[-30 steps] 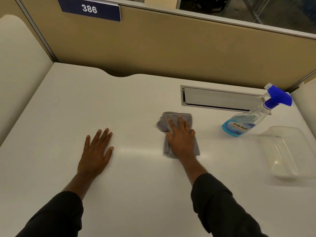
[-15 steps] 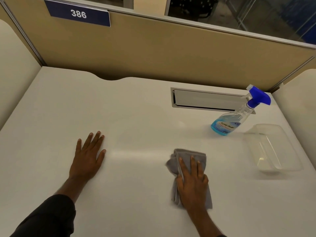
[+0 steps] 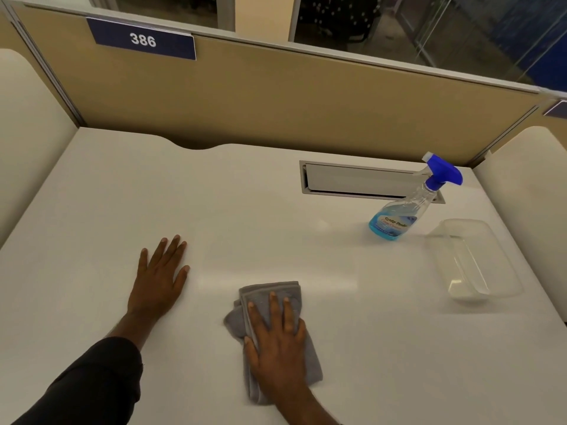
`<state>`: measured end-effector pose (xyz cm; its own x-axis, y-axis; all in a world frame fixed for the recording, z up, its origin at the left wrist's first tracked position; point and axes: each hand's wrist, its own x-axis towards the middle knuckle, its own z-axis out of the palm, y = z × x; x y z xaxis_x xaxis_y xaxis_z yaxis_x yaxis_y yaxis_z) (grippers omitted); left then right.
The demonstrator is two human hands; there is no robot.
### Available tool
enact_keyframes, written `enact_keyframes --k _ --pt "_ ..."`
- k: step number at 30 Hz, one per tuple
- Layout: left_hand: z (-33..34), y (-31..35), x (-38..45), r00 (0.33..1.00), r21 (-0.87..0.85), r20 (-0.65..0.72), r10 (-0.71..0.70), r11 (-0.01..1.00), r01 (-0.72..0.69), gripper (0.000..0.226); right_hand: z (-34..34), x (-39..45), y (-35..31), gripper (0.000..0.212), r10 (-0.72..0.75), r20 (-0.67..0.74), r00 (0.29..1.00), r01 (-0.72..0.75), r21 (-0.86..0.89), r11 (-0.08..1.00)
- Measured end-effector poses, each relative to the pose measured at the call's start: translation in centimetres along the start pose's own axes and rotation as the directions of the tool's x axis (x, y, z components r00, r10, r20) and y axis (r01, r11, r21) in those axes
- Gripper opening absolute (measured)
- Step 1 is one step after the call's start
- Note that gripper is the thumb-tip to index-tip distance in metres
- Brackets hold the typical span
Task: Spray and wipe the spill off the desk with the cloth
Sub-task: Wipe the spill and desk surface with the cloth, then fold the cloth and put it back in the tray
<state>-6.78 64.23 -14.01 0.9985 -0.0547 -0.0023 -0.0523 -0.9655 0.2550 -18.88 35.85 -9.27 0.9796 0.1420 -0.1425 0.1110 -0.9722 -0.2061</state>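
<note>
Cloth (image 3: 270,294) — grey, folded, flat on white counter (image 3: 92,194) near front edge; right hand (image 3: 277,342) pressed on it, fingers spread flat; left hand (image 3: 159,279) flat on counter, fingers open — spray bottle (image 3: 408,207) far right, beside clear tray (image 3: 472,259).

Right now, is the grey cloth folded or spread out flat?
Folded. The cloth shows stacked layered edges at its far end and bunches beside the flat right hand pressing it.

The right hand (image 3: 277,342), flat on the folded grey microfibre cloth (image 3: 270,305), now sits nearer the white desk's front edge (and further left) than a second ago.
</note>
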Motion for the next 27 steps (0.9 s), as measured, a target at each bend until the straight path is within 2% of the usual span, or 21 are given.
enact_keyframes --k 5,7,10,12,14,20,24,27 --pt "-1.0 0.7 -0.1 0.999 -0.013 0.029 -0.016 1.000 0.016 0.068 -1.1 0.0 1.8 0.058 -0.026 0.001 1.000 0.026 0.138 0.990" --pt "-1.2 1.1 -0.1 0.998 -0.024 0.045 -0.042 0.999 0.043 0.068 -2.2 0.2 3.2 0.050 -0.002 -0.101 0.995 0.028 0.258 0.966" --pt "-1.3 2.0 -0.1 0.989 -0.047 0.093 -0.117 0.991 0.122 0.063 -4.0 0.6 5.7 0.029 0.186 -0.275 0.943 -0.028 0.492 0.870" --pt "-1.4 2.6 0.0 0.978 -0.052 0.140 -0.157 0.985 0.166 0.064 -5.3 1.0 7.2 0.021 0.341 -0.191 0.920 -0.150 0.632 0.760" --pt "-1.7 3.4 0.1 0.966 -0.066 0.186 -0.179 0.979 0.194 0.064 -6.2 1.4 8.6 0.017 0.414 -0.083 0.907 -0.263 0.655 0.708" --pt "-2.8 6.7 -1.3 0.947 -0.300 0.266 -0.180 0.918 0.259 0.054 -6.3 2.9 9.2 0.016 0.443 0.229 0.867 -0.479 0.631 0.611" --pt "-3.8 9.7 -2.7 0.958 -0.495 0.253 -0.136 0.832 0.249 0.045 -5.7 4.5 8.1 0.041 0.471 0.309 0.826 -0.554 0.601 0.576" --pt "-4.9 11.8 -3.5 0.962 -0.570 0.245 -0.117 0.785 0.241 0.039 -5.8 5.4 7.0 0.029 0.467 0.298 0.833 -0.551 0.528 0.646"
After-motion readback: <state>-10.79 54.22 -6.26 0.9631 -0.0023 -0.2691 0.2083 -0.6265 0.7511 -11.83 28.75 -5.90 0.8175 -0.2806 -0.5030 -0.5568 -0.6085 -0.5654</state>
